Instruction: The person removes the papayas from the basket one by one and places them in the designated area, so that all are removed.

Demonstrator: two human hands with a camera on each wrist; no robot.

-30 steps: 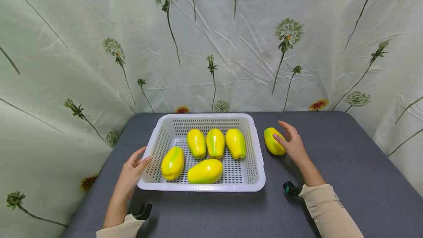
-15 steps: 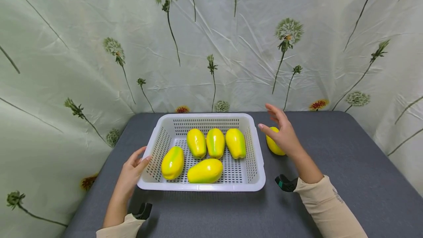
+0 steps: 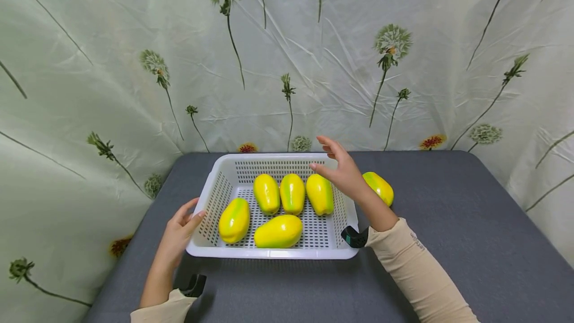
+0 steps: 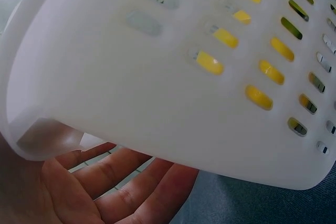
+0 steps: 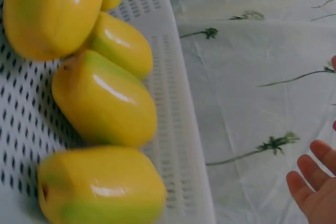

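A white plastic basket [image 3: 273,253] with slotted walls holds several yellow papayas [image 3: 278,232] with green streaks. My left hand [image 3: 177,233] grips its left rim, thumb over the edge; in the left wrist view the fingers [image 4: 121,177] show below the outer wall. My right hand [image 3: 343,171] is over the basket's back right corner, fingers spread and holding nothing. Beneath it lies the rightmost papaya [image 3: 319,198] in the basket. One more papaya [image 3: 380,187] lies on the table to the right, partly hidden behind my right forearm.
The table [image 3: 448,213] has a dark grey cover. Close behind it hangs a pale cloth [image 3: 336,64] printed with dandelions. Each wrist bears a black strap-on device, the right one [image 3: 354,237] overlapping the basket's front right corner in the head view.
My right hand has left the loose papaya and moved left over the basket, carrying nothing. That papaya now lies turned and slightly farther right. My left hand and the basket have stayed put.
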